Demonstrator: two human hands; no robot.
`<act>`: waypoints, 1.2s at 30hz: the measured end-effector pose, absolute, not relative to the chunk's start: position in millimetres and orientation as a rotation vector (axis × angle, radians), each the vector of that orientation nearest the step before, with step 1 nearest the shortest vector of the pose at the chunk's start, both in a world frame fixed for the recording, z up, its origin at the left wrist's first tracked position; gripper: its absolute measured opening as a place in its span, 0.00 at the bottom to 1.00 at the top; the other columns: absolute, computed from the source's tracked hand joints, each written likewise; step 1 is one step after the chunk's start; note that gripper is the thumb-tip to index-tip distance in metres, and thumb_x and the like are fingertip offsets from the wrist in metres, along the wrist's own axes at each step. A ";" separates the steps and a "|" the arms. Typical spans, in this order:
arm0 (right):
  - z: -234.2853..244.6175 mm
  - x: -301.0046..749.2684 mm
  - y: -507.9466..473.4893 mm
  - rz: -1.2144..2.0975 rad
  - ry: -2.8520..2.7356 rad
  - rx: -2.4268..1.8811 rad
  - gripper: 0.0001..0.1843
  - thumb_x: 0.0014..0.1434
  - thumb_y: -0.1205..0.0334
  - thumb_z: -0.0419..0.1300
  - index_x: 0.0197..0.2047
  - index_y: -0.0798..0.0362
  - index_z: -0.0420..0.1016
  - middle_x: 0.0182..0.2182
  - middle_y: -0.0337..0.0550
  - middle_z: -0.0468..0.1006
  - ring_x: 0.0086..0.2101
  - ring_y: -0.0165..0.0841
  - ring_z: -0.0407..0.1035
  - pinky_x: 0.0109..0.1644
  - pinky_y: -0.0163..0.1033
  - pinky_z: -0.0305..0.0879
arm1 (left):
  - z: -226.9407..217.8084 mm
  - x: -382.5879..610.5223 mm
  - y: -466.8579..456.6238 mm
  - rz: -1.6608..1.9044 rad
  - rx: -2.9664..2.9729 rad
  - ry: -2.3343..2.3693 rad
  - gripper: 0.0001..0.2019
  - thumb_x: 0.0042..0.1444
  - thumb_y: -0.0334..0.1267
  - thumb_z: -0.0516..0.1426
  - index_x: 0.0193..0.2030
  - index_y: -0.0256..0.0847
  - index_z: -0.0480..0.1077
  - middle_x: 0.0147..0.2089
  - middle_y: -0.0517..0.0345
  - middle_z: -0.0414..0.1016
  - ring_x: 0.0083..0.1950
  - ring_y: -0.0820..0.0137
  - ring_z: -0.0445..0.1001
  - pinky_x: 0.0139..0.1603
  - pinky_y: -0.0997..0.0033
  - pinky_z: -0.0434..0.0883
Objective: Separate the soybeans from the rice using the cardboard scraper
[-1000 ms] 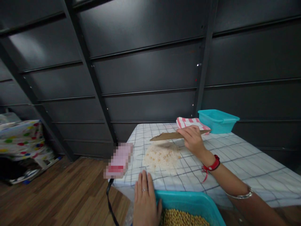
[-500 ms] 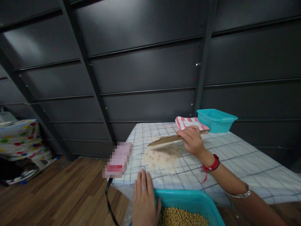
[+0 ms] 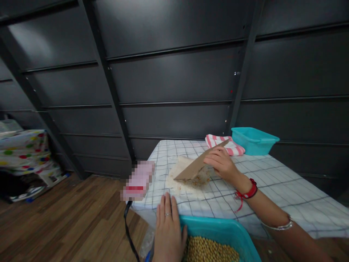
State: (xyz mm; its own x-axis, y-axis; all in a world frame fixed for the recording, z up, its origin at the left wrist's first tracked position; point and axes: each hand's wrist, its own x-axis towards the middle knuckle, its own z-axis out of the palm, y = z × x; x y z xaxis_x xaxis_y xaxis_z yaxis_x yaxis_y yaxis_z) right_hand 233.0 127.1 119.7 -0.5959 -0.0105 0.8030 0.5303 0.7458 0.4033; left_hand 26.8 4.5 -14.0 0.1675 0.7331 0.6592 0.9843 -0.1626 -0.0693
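Observation:
My right hand (image 3: 222,163) grips a flat piece of brown cardboard (image 3: 197,165), which slants with its lower edge in a spread pile of pale grains (image 3: 180,187), likely rice. Some yellowish beans show among the grains beside the cardboard. My left hand (image 3: 168,225) lies with fingers stretched forward at the near table edge, alongside a turquoise tub (image 3: 209,222); its thumb is over the tub's left rim. Round yellow-brown beans (image 3: 211,249), like soybeans, lie in the tub, which the lower frame edge cuts off.
The table has a white checked cloth (image 3: 245,178). A second turquoise tub (image 3: 255,142) stands at the back right beside a folded pink-striped towel (image 3: 236,148). A blurred pink item (image 3: 139,180) with a black strap (image 3: 127,227) sits at the left edge. A dark panelled wall (image 3: 174,80) rises behind.
The cardboard has turned and tilted: its near-left end has come lower and closer, its far end has risen, and its broad face now shows. My left hand stays in place.

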 end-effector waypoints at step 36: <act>174.0 224.7 134.8 -0.840 -2.404 -0.212 0.14 0.58 0.77 0.45 0.40 0.55 0.67 0.32 0.44 0.76 0.36 0.32 0.67 0.41 0.43 0.58 | -13.2 10.0 0.6 -0.607 -2.030 -1.651 0.33 0.47 0.31 0.49 0.62 0.25 0.46 0.62 0.33 0.55 0.63 0.50 0.51 0.54 0.51 0.65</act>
